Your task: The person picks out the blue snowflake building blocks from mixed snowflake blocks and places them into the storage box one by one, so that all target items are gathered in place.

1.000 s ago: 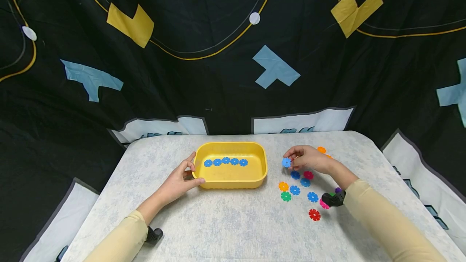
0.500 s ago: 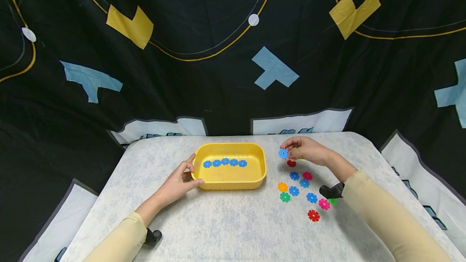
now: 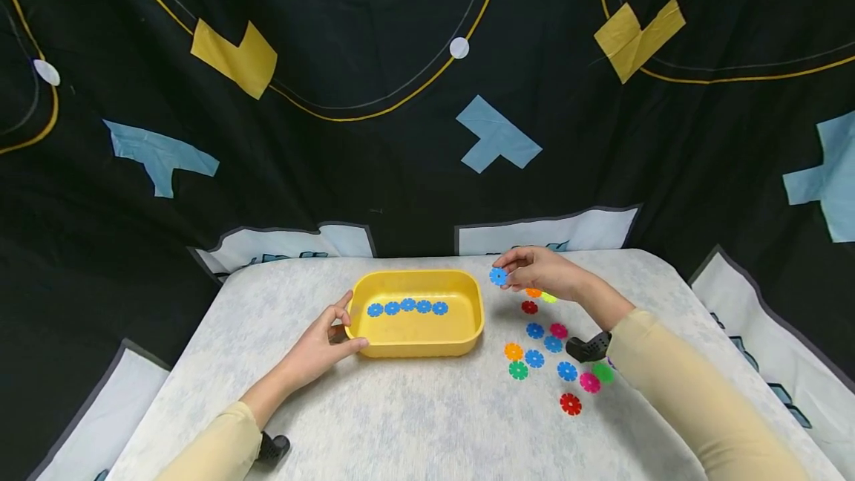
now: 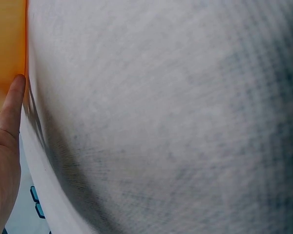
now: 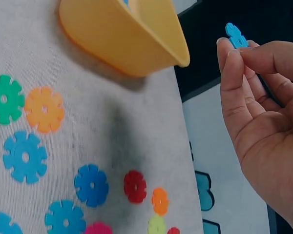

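Observation:
A yellow plastic tub (image 3: pixel 421 349) stands left of centre on the table, with a row of several blue snowflake discs (image 3: pixel 408 304) on its floor. My left hand (image 3: pixel 314 353) grips the tub's left end, thumb at the front corner and fingers along the side. In the left wrist view a digit touches the tub's wall (image 4: pixel 7 44). Above the table, just right of the tub, my right hand (image 3: pixel 548 275) pinches a blue snowflake disc (image 3: pixel 498 276) between thumb and fingertips. The right wrist view shows this disc (image 5: pixel 237 36) partly hidden by the fingertips.
Loose snowflake discs lie right of the tub: several blue ones (image 3: pixel 534 358), plus red (image 3: pixel 571 404), green (image 3: pixel 518 370), orange (image 3: pixel 513 351) and pink (image 3: pixel 590 382). The right forearm passes over some of them. A black curtain (image 3: pixel 374 169) hangs behind the table.
My right hand has moved left and away from me, carrying the blue snowflake disc from over the loose discs toward the tub. The left hand keeps its hold.

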Action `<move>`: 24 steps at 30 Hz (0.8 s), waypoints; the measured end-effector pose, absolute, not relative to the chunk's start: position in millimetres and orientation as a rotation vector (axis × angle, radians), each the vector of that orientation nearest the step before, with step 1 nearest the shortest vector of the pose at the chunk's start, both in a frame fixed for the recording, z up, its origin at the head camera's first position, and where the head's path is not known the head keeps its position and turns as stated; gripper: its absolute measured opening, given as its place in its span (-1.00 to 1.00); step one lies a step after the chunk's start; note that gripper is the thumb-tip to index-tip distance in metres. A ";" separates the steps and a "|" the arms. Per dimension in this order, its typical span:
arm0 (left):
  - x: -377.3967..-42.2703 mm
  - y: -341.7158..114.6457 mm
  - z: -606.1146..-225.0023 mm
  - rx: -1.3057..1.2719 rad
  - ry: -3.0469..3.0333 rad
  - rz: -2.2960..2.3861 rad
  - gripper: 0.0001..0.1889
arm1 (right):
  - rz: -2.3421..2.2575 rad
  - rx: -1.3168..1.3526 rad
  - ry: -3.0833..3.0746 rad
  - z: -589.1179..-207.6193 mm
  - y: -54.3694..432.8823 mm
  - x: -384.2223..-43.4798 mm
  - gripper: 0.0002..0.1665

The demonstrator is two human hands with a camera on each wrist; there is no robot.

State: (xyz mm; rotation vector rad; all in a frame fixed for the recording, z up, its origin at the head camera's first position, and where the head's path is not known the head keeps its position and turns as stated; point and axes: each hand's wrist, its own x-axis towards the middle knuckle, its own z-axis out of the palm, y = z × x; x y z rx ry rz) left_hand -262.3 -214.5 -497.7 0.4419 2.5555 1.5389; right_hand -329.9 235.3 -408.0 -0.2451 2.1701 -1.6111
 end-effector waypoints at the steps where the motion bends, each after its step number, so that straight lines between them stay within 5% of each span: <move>1: -262.1 -214.7 -497.8 0.435 2.554 1.543 -0.43 | -1.623 -0.243 2.164 -408.1 233.0 -330.6 -0.59; 24: -262.0 -214.1 -500.2 0.445 2.560 1.551 -0.46 | -1.689 -0.281 1.986 -400.8 184.3 -340.7 -0.59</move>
